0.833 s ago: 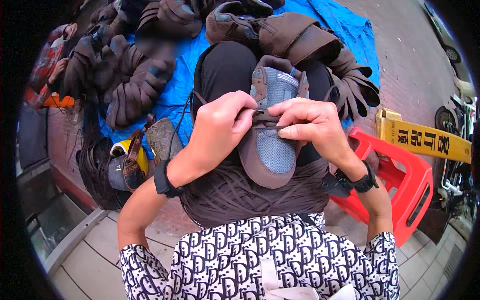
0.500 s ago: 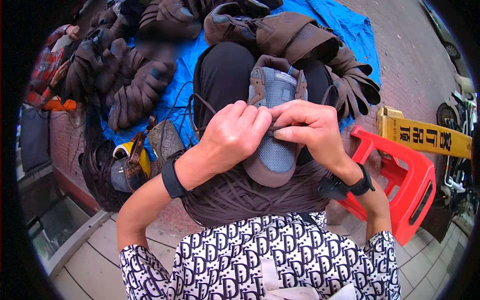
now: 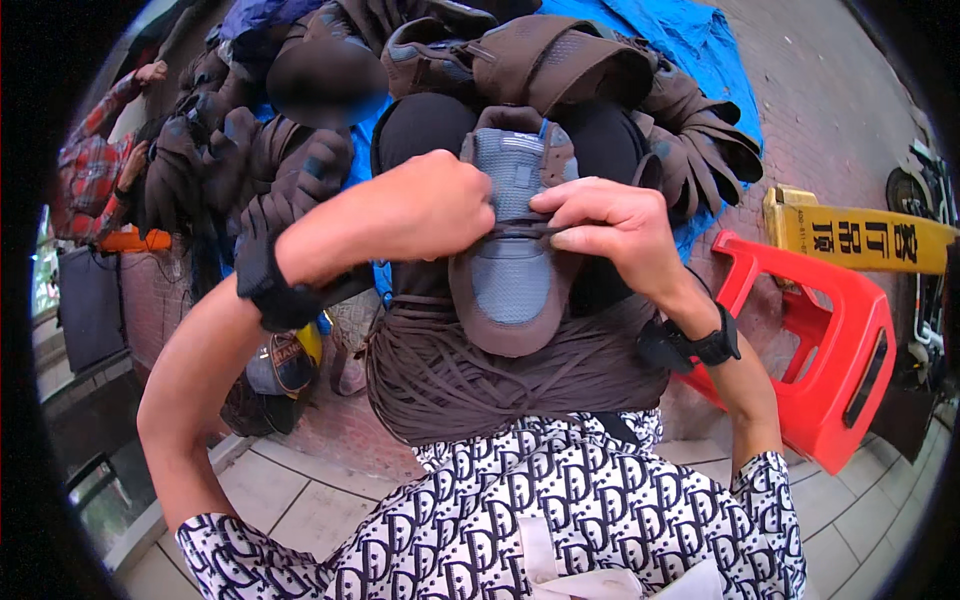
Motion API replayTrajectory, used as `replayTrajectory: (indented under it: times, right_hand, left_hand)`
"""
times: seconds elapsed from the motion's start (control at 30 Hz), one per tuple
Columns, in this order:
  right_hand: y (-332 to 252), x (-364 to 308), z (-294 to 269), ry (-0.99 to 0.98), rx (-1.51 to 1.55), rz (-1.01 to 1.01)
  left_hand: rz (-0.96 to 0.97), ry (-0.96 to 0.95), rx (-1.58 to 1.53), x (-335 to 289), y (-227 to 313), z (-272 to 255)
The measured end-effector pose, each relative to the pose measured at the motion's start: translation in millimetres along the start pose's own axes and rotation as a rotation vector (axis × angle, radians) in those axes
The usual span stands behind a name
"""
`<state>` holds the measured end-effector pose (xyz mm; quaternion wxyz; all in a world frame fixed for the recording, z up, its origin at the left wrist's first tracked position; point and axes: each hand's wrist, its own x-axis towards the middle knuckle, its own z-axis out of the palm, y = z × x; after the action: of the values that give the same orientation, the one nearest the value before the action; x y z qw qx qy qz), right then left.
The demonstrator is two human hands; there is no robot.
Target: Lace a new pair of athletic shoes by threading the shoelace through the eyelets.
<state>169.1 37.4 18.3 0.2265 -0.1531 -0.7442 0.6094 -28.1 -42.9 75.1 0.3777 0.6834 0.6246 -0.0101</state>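
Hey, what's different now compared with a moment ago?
The left hand has moved away from the right hand, leftward and a little forward, with its forearm swung outward; its curled fingers hide whether it grips anything. The right hand stays at the right side of the shoe upper, and the bundle of laces stays in place.

A red plastic stool (image 3: pixel 828 400) sits at the right on pale floor tiles (image 3: pixel 320 520), with a yellow signboard (image 3: pixel 800 235) just beyond it and a dark wheel (image 3: pixel 908 190) farther out. A blue tarp (image 3: pixel 700 50) covers part of the brick paving (image 3: pixel 800 110); at the far left, a person in a red plaid shirt (image 3: pixel 90 175) is near an orange object (image 3: pixel 135 241).
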Motion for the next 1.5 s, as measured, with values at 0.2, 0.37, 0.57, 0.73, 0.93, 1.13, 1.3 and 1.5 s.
replayTrajectory:
  times: [0.2,0.37,0.57,0.73,0.93,1.13,1.3,1.5]
  right_hand:
    - [3.3,-15.7,14.6,-0.039,-0.357,-0.326]
    - [9.2,0.6,15.5,0.007,-0.116,-0.006]
    - [15.5,-6.3,14.7,0.095,-0.001,0.097]
    - [14.9,-1.2,6.8,0.141,-0.218,0.001]
    - [15.8,-2.2,8.8,0.218,-0.279,-0.125]
    - [16.9,-0.6,0.1,0.227,-0.421,-0.171]
    - [17.4,0.5,1.9,0.227,-0.555,-0.288]
    - [14.7,-2.1,2.8,0.241,-0.744,-0.407]
  left_hand:
    - [-0.407,-0.287,-0.370,9.6,-0.1,-11.6]
    - [-0.382,-0.398,-0.173,13.9,-10.7,-14.2]
    - [0.080,0.070,0.320,2.8,-3.9,-2.5]
    - [0.311,0.271,0.470,-3.9,-4.3,7.5]
    - [0.346,0.484,0.156,-6.3,-8.0,16.8]
    - [0.136,0.556,-0.192,-1.3,4.0,21.6]
    - [0.013,0.411,-0.164,12.3,10.4,16.5]
    - [0.097,0.279,-0.215,24.5,11.8,11.8]
